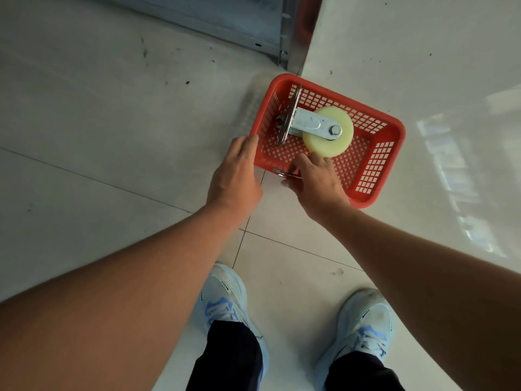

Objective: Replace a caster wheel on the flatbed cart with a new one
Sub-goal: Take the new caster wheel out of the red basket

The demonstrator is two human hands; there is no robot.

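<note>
Left hand: the left hand (pixel 235 176) holds the near left corner of the red basket (pixel 375 176), fingers curled over the rim.
Right hand: the right hand (pixel 315 179) pinches a small metal piece (pixel 284 173) at the near rim; I cannot tell what it is.
Wheel: the caster wheel (pixel 328 131) lies inside the basket, just above the right hand, which is nearer.
Long way: it runs left to right, plate (pixel 290 117) left, wheel right.
Floor: pale tiles (pixel 112 136) under the basket.

No readable text, label, brand or number on anything in view.
</note>
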